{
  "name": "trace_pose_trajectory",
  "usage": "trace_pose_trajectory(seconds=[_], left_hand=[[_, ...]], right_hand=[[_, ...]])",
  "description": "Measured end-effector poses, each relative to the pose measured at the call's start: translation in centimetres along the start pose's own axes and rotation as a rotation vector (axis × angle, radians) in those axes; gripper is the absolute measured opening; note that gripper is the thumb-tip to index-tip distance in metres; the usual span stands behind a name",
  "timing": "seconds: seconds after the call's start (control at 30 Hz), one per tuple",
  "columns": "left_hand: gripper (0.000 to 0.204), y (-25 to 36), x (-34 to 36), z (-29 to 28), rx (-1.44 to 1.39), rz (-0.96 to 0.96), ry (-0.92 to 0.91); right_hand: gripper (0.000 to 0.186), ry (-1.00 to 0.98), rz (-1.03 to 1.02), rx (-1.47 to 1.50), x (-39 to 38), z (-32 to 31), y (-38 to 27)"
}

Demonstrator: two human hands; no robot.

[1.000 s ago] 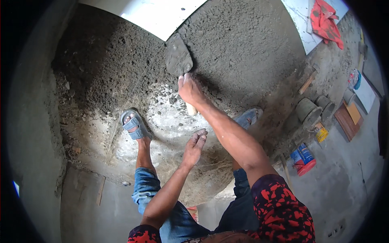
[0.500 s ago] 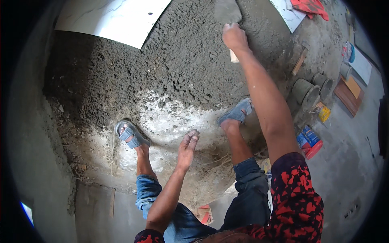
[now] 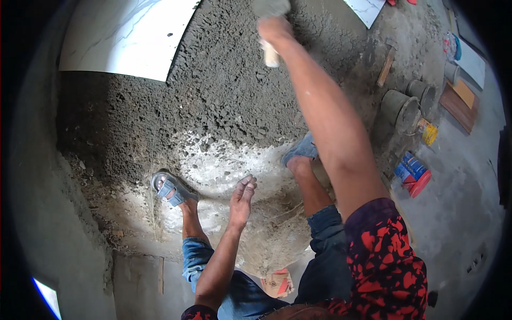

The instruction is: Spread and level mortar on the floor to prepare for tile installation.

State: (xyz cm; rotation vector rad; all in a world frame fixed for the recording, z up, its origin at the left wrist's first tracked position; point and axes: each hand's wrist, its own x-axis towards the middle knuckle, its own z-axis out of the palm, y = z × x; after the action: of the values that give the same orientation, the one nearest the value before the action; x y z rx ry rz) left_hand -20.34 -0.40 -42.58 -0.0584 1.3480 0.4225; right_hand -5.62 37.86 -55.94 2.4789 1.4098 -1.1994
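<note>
My right hand (image 3: pixel 274 30) is closed around the pale wooden handle of a trowel (image 3: pixel 271 6), at the top of the view. The trowel's grey blade lies over the coarse grey mortar bed (image 3: pixel 224 101) and is partly cut off by the upper edge. Low in the middle, my left hand (image 3: pixel 242 200) hangs empty over the dusty floor, its fingers loosely bent and a little apart from the thumb. A white marble-patterned tile (image 3: pixel 122 40) covers the far left of the mortar. Another such tile (image 3: pixel 367 9) shows at the far right.
My sandalled feet stand at the mortar's near edge. To the right are a hammer (image 3: pixel 386 63), grey buckets (image 3: pixel 400 111), a yellow container (image 3: pixel 428 132), a blue-and-red tub (image 3: pixel 413 174) and brown boards (image 3: pixel 460 105). A rough wall (image 3: pixel 37 176) runs along the left.
My right hand has swept the trowel to the left across the mortar. The view has shifted slightly; my left hand stays low and empty.
</note>
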Motion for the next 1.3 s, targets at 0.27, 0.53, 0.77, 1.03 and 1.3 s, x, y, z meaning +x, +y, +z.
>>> trace_pose_trajectory(seconds=[0.27, 0.53, 0.77, 1.03, 1.3], left_hand=[[0.038, -0.2, 0.3, 1.0, 0.014, -0.001, -0.047], [0.039, 0.1, -0.1, 0.3, 0.033, -0.008, -0.011], [0.039, 0.0, -0.1, 1.2, 0.07, -0.008, -0.056], [0.039, -0.9, -0.1, 0.6, 0.067, -0.01, -0.053], [0.04, -1.5, 0.3, 1.2, 0.14, -0.008, -0.065]], right_hand=[[0.029, 0.014, -0.232, -0.055, 0.7, -1.0, -1.3], [0.039, 0.04, 0.296, 0.483, -5.6, -0.5, 4.5], [0.042, 0.033, -0.063, -0.005, -7.9, 2.2, 1.8], [0.038, 0.181, 0.473, 0.397, -7.3, -1.8, 16.1], [0.038, 0.098, -0.006, -0.122, -3.4, -3.7, 12.8]])
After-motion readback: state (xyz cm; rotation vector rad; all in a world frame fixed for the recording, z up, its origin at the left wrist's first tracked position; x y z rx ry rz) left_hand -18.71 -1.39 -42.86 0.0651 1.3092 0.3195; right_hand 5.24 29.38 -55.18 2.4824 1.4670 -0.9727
